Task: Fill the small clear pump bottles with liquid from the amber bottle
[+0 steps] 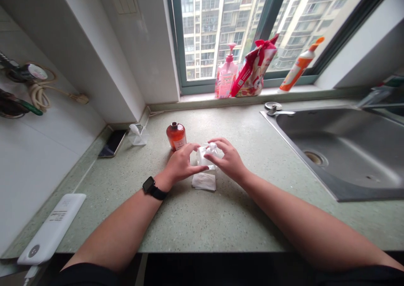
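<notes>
Both my hands meet at a small clear pump bottle standing on the green speckled counter. My left hand, with a black watch on the wrist, wraps its fingers round the bottle's left side. My right hand pinches the white pump head on top. A folded white tissue lies just in front of the bottle. An amber bottle with no cap stands just behind my left hand.
A steel sink fills the right. On the window sill stand a pink pump bottle, a red refill pouch and an orange bottle. A phone, a clear cap and a white power bank lie at the left.
</notes>
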Demonstrator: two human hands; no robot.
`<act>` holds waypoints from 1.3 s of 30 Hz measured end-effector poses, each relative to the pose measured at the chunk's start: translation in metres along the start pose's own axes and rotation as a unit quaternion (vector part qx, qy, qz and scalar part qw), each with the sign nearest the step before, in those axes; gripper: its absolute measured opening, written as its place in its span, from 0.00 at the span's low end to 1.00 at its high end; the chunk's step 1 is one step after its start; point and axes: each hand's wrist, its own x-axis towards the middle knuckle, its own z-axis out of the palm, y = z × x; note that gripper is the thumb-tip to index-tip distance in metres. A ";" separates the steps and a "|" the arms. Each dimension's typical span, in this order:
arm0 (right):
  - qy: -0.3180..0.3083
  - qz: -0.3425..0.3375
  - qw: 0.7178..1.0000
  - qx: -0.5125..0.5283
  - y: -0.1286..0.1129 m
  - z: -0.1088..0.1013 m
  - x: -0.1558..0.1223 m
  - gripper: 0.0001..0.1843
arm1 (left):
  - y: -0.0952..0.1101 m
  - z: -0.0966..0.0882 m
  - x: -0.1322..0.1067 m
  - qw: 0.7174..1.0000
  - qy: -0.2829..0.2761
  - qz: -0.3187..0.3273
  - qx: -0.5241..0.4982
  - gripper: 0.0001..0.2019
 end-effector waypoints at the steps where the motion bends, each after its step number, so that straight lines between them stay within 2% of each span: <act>1: -0.001 0.002 1.000 0.001 0.000 0.000 0.000 0.19 | 0.001 0.000 0.000 1.000 -0.001 0.001 0.001 0.31; 7: -0.012 0.017 1.000 0.015 0.005 -0.001 0.001 0.19 | -0.003 -0.001 0.000 1.000 -0.011 0.005 -0.004 0.31; 15: -0.071 0.005 0.996 0.058 0.011 -0.009 0.005 0.16 | -0.009 -0.001 -0.001 0.999 -0.024 0.011 -0.020 0.33; 19: -0.048 0.051 0.992 0.103 0.018 -0.015 0.006 0.23 | -0.011 -0.002 -0.001 1.000 -0.026 0.005 -0.009 0.33; 22: -0.054 0.077 0.984 0.149 0.021 -0.017 0.006 0.17 | -0.011 -0.002 -0.002 1.000 -0.027 0.003 -0.004 0.32; 25: -0.091 0.051 0.981 0.161 0.019 -0.016 0.005 0.13 | -0.011 -0.002 -0.001 1.000 -0.024 0.008 -0.001 0.30; 30: -0.114 0.008 0.988 0.106 0.009 -0.008 0.001 0.18 | -0.012 -0.001 -0.001 1.000 -0.020 0.017 0.001 0.31; 36: -0.063 0.060 0.991 0.103 0.014 -0.009 0.005 0.26 | -0.011 -0.001 -0.002 1.000 -0.021 0.012 0.018 0.32; 39: -0.048 0.083 0.987 0.131 0.021 -0.017 0.008 0.23 | -0.011 -0.001 -0.002 1.000 -0.020 0.014 0.015 0.31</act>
